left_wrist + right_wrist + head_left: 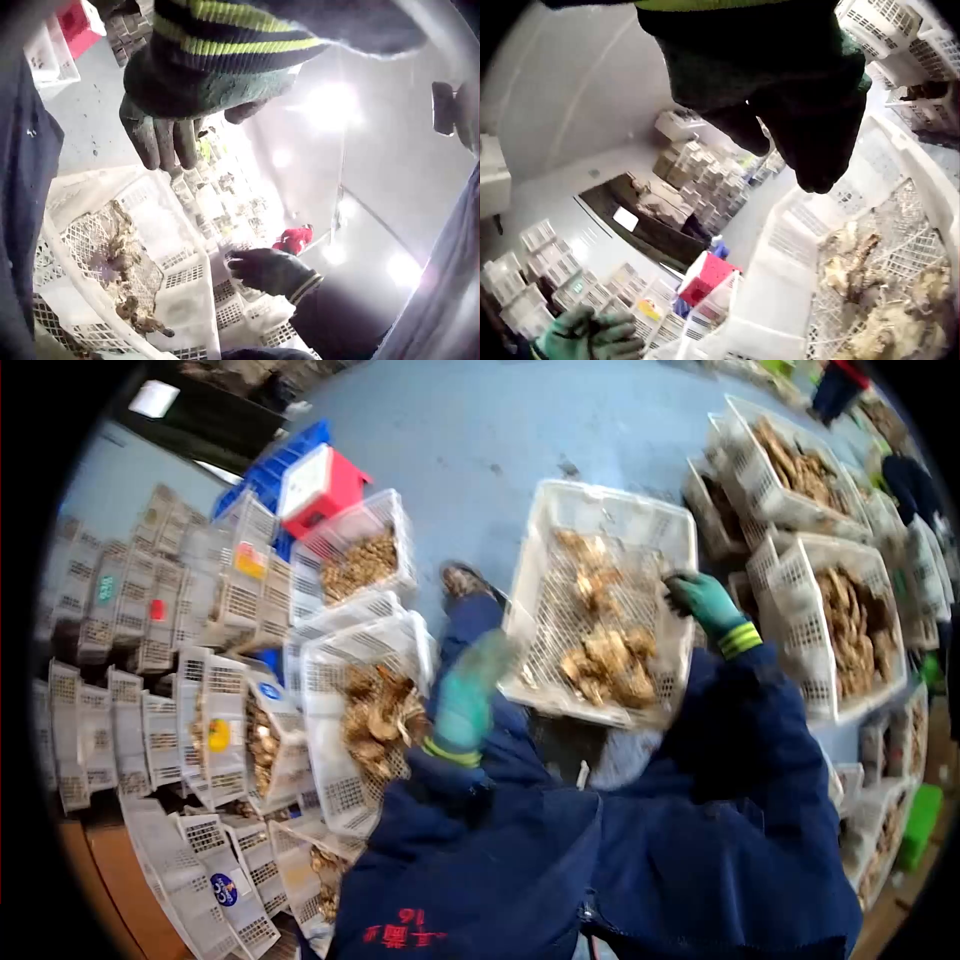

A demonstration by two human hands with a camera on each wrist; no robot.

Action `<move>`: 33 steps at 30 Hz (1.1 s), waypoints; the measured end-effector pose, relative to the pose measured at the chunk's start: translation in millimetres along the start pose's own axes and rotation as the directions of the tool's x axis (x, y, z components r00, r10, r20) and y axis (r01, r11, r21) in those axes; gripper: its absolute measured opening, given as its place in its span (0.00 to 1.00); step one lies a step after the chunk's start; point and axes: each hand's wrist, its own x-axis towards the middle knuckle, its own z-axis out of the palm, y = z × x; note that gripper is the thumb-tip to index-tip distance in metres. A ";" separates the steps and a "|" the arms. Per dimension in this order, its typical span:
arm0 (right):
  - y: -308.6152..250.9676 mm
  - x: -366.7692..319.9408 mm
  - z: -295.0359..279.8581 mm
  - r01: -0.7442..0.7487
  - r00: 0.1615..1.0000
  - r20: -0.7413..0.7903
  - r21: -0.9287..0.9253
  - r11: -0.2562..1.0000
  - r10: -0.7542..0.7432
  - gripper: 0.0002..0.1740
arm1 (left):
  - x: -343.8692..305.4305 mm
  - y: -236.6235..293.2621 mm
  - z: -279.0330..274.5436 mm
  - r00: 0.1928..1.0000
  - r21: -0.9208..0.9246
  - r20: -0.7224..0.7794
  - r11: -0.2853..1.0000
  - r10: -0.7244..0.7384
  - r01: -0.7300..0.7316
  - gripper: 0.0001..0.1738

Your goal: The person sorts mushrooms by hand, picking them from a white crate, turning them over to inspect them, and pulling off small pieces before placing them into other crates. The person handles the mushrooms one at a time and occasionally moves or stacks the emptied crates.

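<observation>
A white mesh crate (545, 625) stands on the floor before me, with tan-brown mushroom clumps (610, 665) spread over its bottom. My gloved right hand (705, 600) is at the crate's right rim, fingers pointing over it; in the right wrist view its fingers (821, 161) hang loosely with nothing between them. Blurred in the head view, my gloved left hand (470, 695) is between this crate and another white crate (325, 750) holding larger mushrooms (380, 715). The left wrist view shows that hand's fingers (161, 142) extended and holding nothing.
Many stacked white crates (215, 710) line the left side. More crates filled with mushrooms (850, 620) stand at the right. A red and white box (318, 490) sits by a blue crate (270, 465) at the upper left. My leg (470, 620) extends left of the middle crate.
</observation>
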 end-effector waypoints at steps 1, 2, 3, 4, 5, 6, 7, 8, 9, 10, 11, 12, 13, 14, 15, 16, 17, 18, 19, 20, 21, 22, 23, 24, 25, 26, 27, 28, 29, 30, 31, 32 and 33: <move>12.9 6.8 -2.3 -0.203 0.979 0.077 0.205 0.957 0.191 0.13 | -4.3 -2.1 2.3 0.987 -0.311 -0.034 0.940 -0.160 0.141 0.47; 28.6 12.2 -3.0 -0.005 0.995 0.095 -0.321 0.947 0.037 0.11 | -8.7 -3.9 4.7 0.948 -0.571 -0.067 0.791 -0.311 0.219 0.58; 39.9 15.7 3.4 0.165 0.976 0.214 -0.620 0.767 -0.036 0.10 | -9.5 -11.4 7.1 0.948 -0.581 -0.102 0.792 -0.300 0.188 0.53; 50.5 18.8 10.3 0.340 0.938 0.329 -0.811 0.477 -0.109 0.10 | -6.2 -9.7 7.7 0.926 -0.604 -0.085 0.758 -0.367 0.245 0.53; 50.6 24.6 18.3 0.458 0.889 0.442 -0.841 0.287 -0.123 0.09 | -3.6 -5.5 5.5 0.901 -0.624 -0.072 0.724 -0.429 0.294 0.54; 63.7 35.3 30.5 -0.048 0.951 0.149 -0.793 0.607 0.270 0.13 | -3.8 -4.1 7.2 0.896 -0.628 -0.040 0.708 -0.443 0.322 0.56; 39.7 42.8 58.9 -0.381 0.827 0.004 -0.732 0.565 0.563 0.20 | -1.5 -3.9 9.0 0.893 -0.631 -0.014 0.697 -0.450 0.341 0.57; 46.9 50.2 70.9 -0.312 0.842 0.016 -0.801 0.511 0.540 0.23 | 0.7 -5.3 11.5 0.890 -0.633 0.008 0.687 -0.455 0.357 0.59; 57.0 56.2 80.8 -0.239 0.855 0.034 -0.860 0.451 0.517 0.27 | 1.6 -7.5 15.2 0.894 -0.642 0.000 0.685 -0.448 0.343 0.56; 66.6 62.3 89.2 -0.265 0.834 0.047 -0.840 0.473 0.550 0.30 | 1.8 -9.3 19.6 0.896 -0.650 -0.010 0.684 -0.443 0.331 0.52; 72.4 68.6 98.6 -0.290 0.811 0.063 -0.820 0.493 0.581 0.33 | 2.0 -10.7 23.3 0.898 -0.657 -0.023 0.684 -0.439 0.317 0.49; 67.0 72.1 113.5 -0.284 0.786 0.020 -0.876 0.390 0.618 0.34 | 2.6 -11.0 25.6 0.870 -0.690 0.001 0.629 -0.493 0.358 0.46; 69.6 76.1 125.0 -0.274 0.748 0.046 -0.888 0.370 0.662 0.34 | 2.6 -14.8 27.5 0.868 -0.705 0.017 0.610 -0.496 0.362 0.44; 72.5 79.6 134.5 -0.263 0.708 0.068 -0.899 0.351 0.703 0.35 | 2.7 -18.8 29.0 0.867 -0.720 0.033 0.591 -0.497 0.365 0.43; 75.3 80.4 142.5 -0.254 0.666 0.084 -0.909 0.331 0.741 0.35 | 4.4 -21.4 30.7 0.869 -0.734 0.049 0.572 -0.493 0.366 0.42; 81.9 75.5 151.6 -0.246 0.668 0.073 -0.918 0.312 0.741 0.35 | 6.7 -19.6 31.9 0.829 -0.759 0.067 0.511 -0.555 0.404 0.37; 89.8 73.9 157.8 -0.274 0.639 0.088 -0.902 0.334 0.764 0.37 | 7.8 -21.4 34.4 0.821 -0.773 0.085 0.483 -0.564 0.412 0.35; 95.8 69.8 159.0 -0.264 0.671 0.106 -0.890 0.371 0.733 0.37 | 8.5 -23.3 36.4 0.814 -0.786 0.101 0.456 -0.572 0.418 0.33; 95.6 66.4 161.9 -0.251 0.702 0.126 -0.877 0.409 0.701 0.38 | 8.8 -23.9 37.8 0.806 -0.798 0.116 0.429 -0.581 0.424 0.31; 101.4 63.7 162.4 -0.234 0.726 0.136 -0.873 0.428 0.674 0.39 | 9.1 -21.9 38.3 0.797 -0.811 0.121 0.404 -0.591 0.423 0.27; 91.5 58.4 166.9 -0.246 0.737 0.175 -0.830 0.501 0.653 0.40 | 7.5 -22.2 38.8 0.792 -0.809 0.125 0.401 -0.598 0.430 0.27; 80.6 55.0 171.1 -0.228 0.733 0.171 -0.850 0.474 0.659 0.40 | 6.8 -22.6 39.8 0.789 -0.807 0.127 0.400 -0.601 0.434 0.27; 65.9 52.5 175.3 -0.210 0.730 0.164 -0.870 0.446 0.663 0.40 | 7.2 -21.4 40.5 0.789 -0.806 0.128 0.400 -0.602 0.436 0.26; 74.1 47.7 177.6 -0.240 0.744 0.114 -0.874 0.422 0.658 0.38 | 8.9 -17.7 38.3 0.829 -0.720 0.152 0.515 -0.538 0.466 0.43; 79.5 45.0 178.0 -0.197 0.760 0.079 -0.918 0.344 0.645 0.33 | 9.8 -14.9 39.0 0.832 -0.729 0.156 0.506 -0.533 0.461 0.44; 91.2 44.0 176.3 -0.202 0.790 0.048 -0.921 0.334 0.611 0.29 | 8.9 -13.2 40.8 0.834 -0.739 0.153 0.498 -0.531 0.453 0.44; 96.3 40.8 174.5 -0.204 0.816 0.024 -0.923 0.327 0.578 0.26 | 5.0 -11.9 41.8 0.831 -0.748 0.152 0.488 -0.535 0.450 0.44; 101.3 42.0 169.3 -0.277 0.826 -0.043 -0.899 0.338 0.562 0.23 | 1.5 -15.2 39.9 0.823 -0.759 0.206 0.444 -0.530 0.476 0.44; 88.8 44.5 164.1 -0.309 0.848 -0.114 -0.900 0.309 0.517 0.20 | 0.1 -11.7 35.9 0.842 -0.753 0.194 0.473 -0.504 0.457 0.43; 82.9 44.5 153.4 -0.371 0.872 -0.130 -0.805 0.463 0.472 0.19 | -1.4 -6.4 32.8 0.859 -0.748 0.185 0.498 -0.476 0.438 0.43; 77.0 41.6 142.0 -0.413 0.889 -0.158 -0.682 0.604 0.430 0.18 | -2.2 -1.5 31.4 0.877 -0.744 0.180 0.522 -0.446 0.418 0.42; 60.3 34.3 134.8 -0.451 0.891 -0.067 -0.254 0.856 0.449 0.19 | -5.4 -3.6 36.2 0.849 -0.782 0.221 0.433 -0.480 0.449 0.43; 36.4 25.2 131.4 -0.412 0.908 0.027 0.240 0.879 0.418 0.19 | -2.2 2.4 34.5 0.801 -0.749 0.327 0.379 -0.501 0.543 0.43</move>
